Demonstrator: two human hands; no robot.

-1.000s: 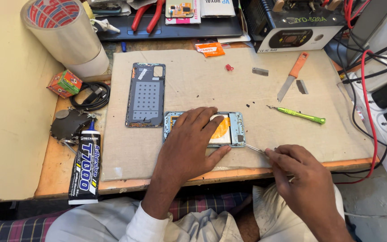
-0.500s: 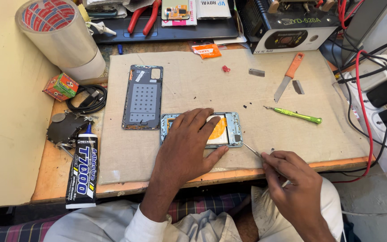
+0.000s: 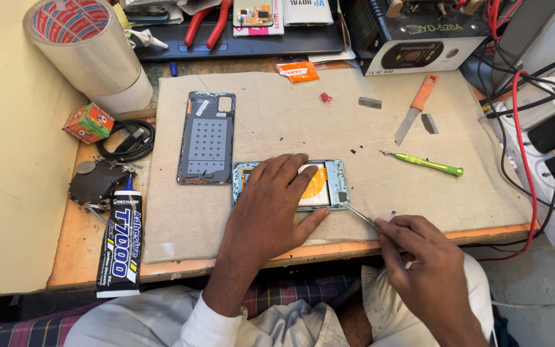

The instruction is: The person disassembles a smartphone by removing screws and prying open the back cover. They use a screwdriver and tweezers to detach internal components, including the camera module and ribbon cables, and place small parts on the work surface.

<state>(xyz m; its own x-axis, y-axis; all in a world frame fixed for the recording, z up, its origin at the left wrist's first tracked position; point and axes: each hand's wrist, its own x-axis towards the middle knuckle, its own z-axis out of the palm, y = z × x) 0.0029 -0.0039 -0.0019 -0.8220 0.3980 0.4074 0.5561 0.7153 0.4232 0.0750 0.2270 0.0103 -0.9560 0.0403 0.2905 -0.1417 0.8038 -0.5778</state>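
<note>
- Seen from above, a desk (image 3: 59, 257) carries a beige cloth mat (image 3: 277, 122), where a person works on an opened phone.
- Left hand (image 3: 271, 205) lies flat, fingers spread wide, pressing down on the opened phone frame (image 3: 336, 186) near the mat's front edge; it grips nothing.
- Right hand (image 3: 428, 270) is pinched closed on thin metal tweezers (image 3: 361, 216), whose tip touches the frame's lower right corner.
- Judging by looks, the frame is light, thin and rigid, with delicate exposed parts inside; it seems safest held by its outer edges or pinned flat, as here.
- Left of the frame, apart from it, lies the phone's dark back cover (image 3: 205, 137), inner side up.
- To the right lie a green screwdriver (image 3: 426, 164) and an orange-handled blade (image 3: 415, 109).
- No container on the mat holds parts; a small cardboard box (image 3: 88, 122) sits off the mat, its contents hidden.
- Beside the mat on the left: a black glue tube (image 3: 121, 244), and a large tape roll (image 3: 88, 51).
</note>
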